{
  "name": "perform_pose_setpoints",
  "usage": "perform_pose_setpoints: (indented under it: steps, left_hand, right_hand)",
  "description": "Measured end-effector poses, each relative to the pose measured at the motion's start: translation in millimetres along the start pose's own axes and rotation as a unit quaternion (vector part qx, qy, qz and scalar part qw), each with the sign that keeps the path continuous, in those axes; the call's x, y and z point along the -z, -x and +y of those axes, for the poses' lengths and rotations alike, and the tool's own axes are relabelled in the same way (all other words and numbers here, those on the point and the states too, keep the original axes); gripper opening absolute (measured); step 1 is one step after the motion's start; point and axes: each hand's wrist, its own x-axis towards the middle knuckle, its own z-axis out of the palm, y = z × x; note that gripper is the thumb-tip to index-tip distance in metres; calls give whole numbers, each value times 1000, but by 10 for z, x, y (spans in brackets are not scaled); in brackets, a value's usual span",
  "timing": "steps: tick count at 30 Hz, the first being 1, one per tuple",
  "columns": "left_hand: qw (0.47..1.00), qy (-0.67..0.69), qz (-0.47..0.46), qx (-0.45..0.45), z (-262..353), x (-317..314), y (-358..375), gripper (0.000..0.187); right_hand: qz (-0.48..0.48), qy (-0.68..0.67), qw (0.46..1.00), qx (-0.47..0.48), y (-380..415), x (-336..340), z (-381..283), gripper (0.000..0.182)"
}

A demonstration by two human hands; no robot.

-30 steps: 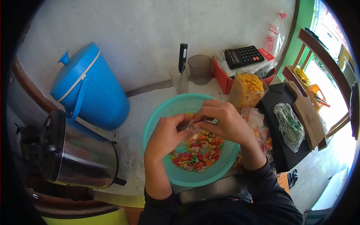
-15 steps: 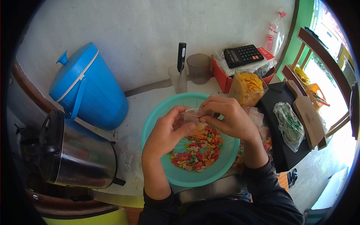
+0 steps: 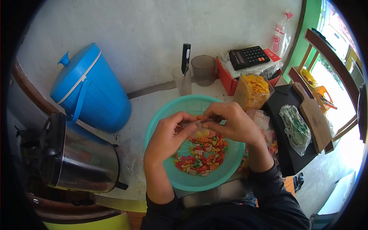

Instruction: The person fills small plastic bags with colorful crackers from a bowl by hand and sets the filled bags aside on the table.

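Note:
A small clear plastic bag (image 3: pixel 202 133) is pinched at its top between my two hands, with a few yellow pieces showing inside it. My left hand (image 3: pixel 165 135) grips the left side, thumb against fingers. On the other side my right hand (image 3: pixel 237 123) has its thumb and fingertips closed on the upper edge. Both hands hover over a round turquoise basket (image 3: pixel 234 163) with a slotted bottom. Small colourful snack pieces (image 3: pixel 203 165), red, orange, yellow, green and pale, lie scattered in the basket.
To the left stand a blue drink cooler (image 3: pixel 96 92) and a steel pot-like appliance (image 3: pixel 90 157). Behind the basket are two cups (image 3: pixel 203 71), a red box (image 3: pixel 226 78) with a calculator (image 3: pixel 249 56), and a tub of yellow chips (image 3: pixel 255 90). Filled packets (image 3: pixel 262 122) and a cutting board (image 3: pixel 316 119) lie right.
Both hands have dipped slightly, and the bag with them. My right fingers have drawn closer to the left ones along the bag's top edge.

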Motion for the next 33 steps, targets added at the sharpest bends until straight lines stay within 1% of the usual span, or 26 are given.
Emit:
perform_pose_setpoints:
  steps: [2,5,8,11,14,17,20,23,29,33]
  left_hand:
    - [999,-23,3,31,-20,30,-1,17]
    - [999,-12,32,33,2,14,3,14]
    - [999,-11,32,19,1,-9,-6,15]
    - [998,-59,14,18,37,-16,-7,16]
    - [997,-64,31,10,46,-25,-4,16]
    - [998,-53,23,-2,30,-22,-7,16]
    - [996,-75,32,-29,34,-53,-12,17]
    - [997,-74,25,-19,54,-39,-8,17]
    - [993,-93,19,-71,0,-55,-9,17]
    - [990,-116,17,-79,28,-43,-6,18]
  right_hand:
    - [1,14,1000,4,-17,-23,-42,12]
    - [23,12,1000,-5,-21,-48,12,17]
    - [12,21,1000,-13,-13,-45,54,23]
    - [6,25,1000,7,-17,-64,13,24]
    - [12,15,1000,7,-27,-93,-21,23]
    - [-6,21,1000,0,-30,-87,-36,24]
    - [29,38,995,83,-37,-192,35,23]
    - [26,35,997,62,-33,-210,6,23]
    - [6,13,998,55,-24,-221,-31,27]
    - [4,5,999,52,-21,-245,-25,28]
